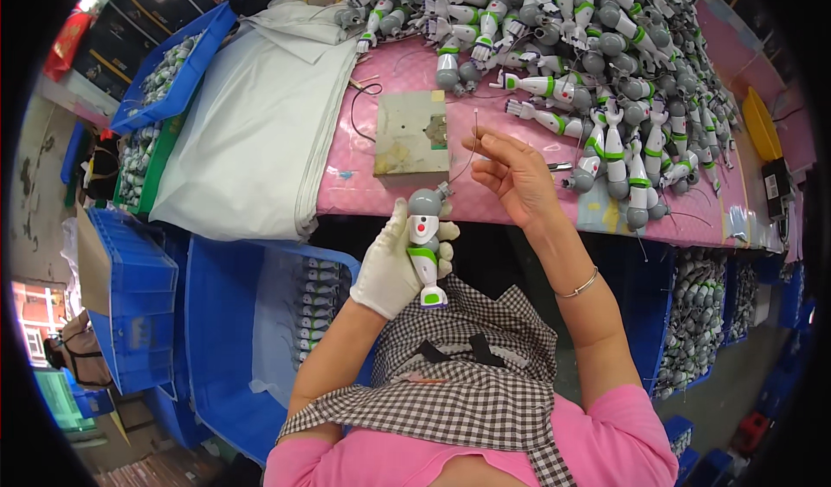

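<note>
My left hand [385,266], in a white glove, is wrapped round a toy robot arm [424,258]. The arm is white with a grey ball shoulder, green bands and a red button, and it points shoulder end up. A thin dark wire [467,165] runs from the shoulder up to my bare right hand [519,175], whose thumb and forefinger are pinched on it. The wire's tip stands free above those fingertips. Just beyond the toy arm, at the table's near edge, sits a flat-topped metal box [402,128] with a small green-edged patch and a cable.
A large heap of similar toy arms [597,45] covers the table's right and back. White sheeting [251,132] lies on the left. Blue bins [221,314] stand below the table, one with arms in rows. A yellow bin [760,123] is at the far right.
</note>
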Tool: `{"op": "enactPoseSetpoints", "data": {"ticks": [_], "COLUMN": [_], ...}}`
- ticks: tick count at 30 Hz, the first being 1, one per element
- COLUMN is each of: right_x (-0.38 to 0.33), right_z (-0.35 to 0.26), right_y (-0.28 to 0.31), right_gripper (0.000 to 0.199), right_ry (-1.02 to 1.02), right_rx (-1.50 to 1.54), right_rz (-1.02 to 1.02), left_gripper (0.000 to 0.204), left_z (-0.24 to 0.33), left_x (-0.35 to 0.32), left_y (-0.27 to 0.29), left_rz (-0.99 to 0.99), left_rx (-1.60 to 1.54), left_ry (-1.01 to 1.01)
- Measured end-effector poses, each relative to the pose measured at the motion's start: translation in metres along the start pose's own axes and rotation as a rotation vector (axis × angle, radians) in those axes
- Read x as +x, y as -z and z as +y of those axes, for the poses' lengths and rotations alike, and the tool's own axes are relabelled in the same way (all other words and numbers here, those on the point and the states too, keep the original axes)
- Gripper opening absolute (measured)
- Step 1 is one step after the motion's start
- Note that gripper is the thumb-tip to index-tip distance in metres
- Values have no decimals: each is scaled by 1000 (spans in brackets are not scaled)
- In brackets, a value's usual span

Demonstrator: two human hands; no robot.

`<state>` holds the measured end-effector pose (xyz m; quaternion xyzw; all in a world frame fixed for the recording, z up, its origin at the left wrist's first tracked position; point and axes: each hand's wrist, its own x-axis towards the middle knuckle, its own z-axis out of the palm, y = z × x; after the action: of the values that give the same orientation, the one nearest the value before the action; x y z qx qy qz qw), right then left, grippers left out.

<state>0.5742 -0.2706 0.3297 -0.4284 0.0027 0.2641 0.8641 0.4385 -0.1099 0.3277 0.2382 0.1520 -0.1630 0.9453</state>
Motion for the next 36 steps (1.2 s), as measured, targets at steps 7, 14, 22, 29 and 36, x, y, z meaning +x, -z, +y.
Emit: {"op": "enactPoseSetpoints", "data": {"ticks": [7, 14, 22, 29, 36], "right_x": [1, 32, 63, 68, 64], "right_z": [-11, -4, -12, -21, -22], "right_y": [0, 0, -4, -7, -13], "right_gripper": [28, 20, 22, 19, 20], "right_ry": [-57, 122, 13, -108, -109], "right_rx": [-106, -806, -974, -912, -976], "right_rz": [-35, -69, -218, -370, -306], "left_gripper": [36, 32, 38, 34, 31], "left_z": [-8, -3, 28, 38, 39], "left_x": [-2, 3, 21, 27, 29], "left_y": [0, -14, -25, -15, -14], "left_rz": [147, 174, 216, 181, 152], "left_rx": [522, 618, 503, 486, 373], "left_ry": [-103, -65, -365, -320, -355]}}
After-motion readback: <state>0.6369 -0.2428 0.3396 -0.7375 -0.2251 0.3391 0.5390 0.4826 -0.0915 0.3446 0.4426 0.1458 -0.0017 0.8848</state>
